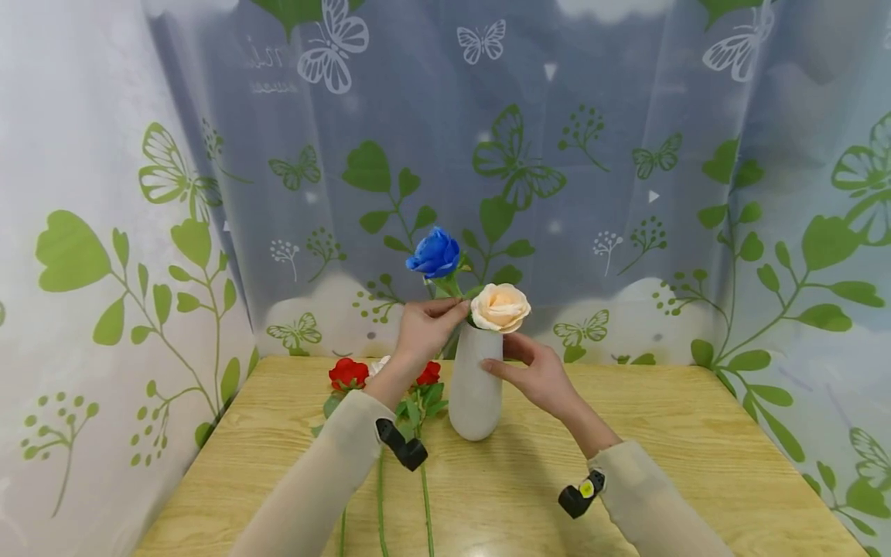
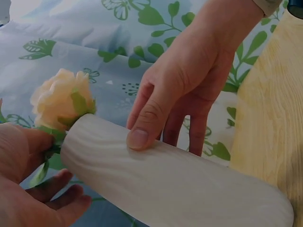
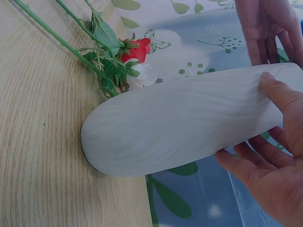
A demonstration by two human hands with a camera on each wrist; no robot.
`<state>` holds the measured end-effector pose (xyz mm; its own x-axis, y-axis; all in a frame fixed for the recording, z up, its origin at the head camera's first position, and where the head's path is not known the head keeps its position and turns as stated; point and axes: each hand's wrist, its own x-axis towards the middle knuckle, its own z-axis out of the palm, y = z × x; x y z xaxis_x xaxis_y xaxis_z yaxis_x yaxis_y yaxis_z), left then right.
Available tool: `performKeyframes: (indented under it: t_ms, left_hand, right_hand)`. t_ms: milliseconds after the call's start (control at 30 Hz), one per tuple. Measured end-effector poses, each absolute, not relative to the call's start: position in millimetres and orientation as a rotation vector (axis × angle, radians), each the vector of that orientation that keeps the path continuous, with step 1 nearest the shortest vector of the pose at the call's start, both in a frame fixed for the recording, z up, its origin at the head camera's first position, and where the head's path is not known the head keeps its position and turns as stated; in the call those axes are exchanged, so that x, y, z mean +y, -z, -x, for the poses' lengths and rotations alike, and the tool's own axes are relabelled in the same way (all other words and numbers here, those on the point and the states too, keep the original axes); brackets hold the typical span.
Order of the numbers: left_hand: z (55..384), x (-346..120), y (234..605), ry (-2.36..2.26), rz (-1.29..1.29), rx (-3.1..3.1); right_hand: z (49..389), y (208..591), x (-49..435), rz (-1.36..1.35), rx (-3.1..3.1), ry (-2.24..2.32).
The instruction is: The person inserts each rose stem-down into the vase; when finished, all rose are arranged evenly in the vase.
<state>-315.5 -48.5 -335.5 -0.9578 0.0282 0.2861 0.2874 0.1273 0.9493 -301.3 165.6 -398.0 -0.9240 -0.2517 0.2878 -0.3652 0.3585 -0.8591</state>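
A white vase point(image 1: 476, 391) with a wavy surface stands on the table, and a cream rose point(image 1: 500, 308) sits at its mouth. Just behind and left of the cream bloom, a blue rose point(image 1: 435, 253) rises above the vase. My left hand point(image 1: 428, 329) pinches a green stem at the rim, seemingly the blue rose's; the exact grip is partly hidden in the head view. Holding the vase's upper right side, my right hand point(image 1: 539, 375) has its thumb on the near face and fingers round the side and back. The left wrist view also shows the cream rose point(image 2: 64, 100) close to the left fingertips.
Red roses point(image 1: 348, 374) and a white bloom point(image 1: 379, 364) lie on the wooden table point(image 1: 626, 464) left of the vase, their long stems point(image 1: 428, 510) pointing toward me. A curtain point(image 1: 592, 193) with butterflies and leaves hangs behind and at both sides.
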Motion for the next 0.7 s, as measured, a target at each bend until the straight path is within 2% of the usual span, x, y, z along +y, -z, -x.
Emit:
performKeyframes:
  t_ms: [267, 700]
  left_hand:
    - [320.8, -44.3, 346.8, 1.812, 0.398, -2.321]
    - [322.9, -45.0, 344.9, 2.178, 0.259, -2.094]
  right_hand:
    - [302.1, 399.1, 165.6, -0.566, -2.491, -1.641]
    - [302.1, 398.7, 165.0, -0.542, -2.509, -1.606]
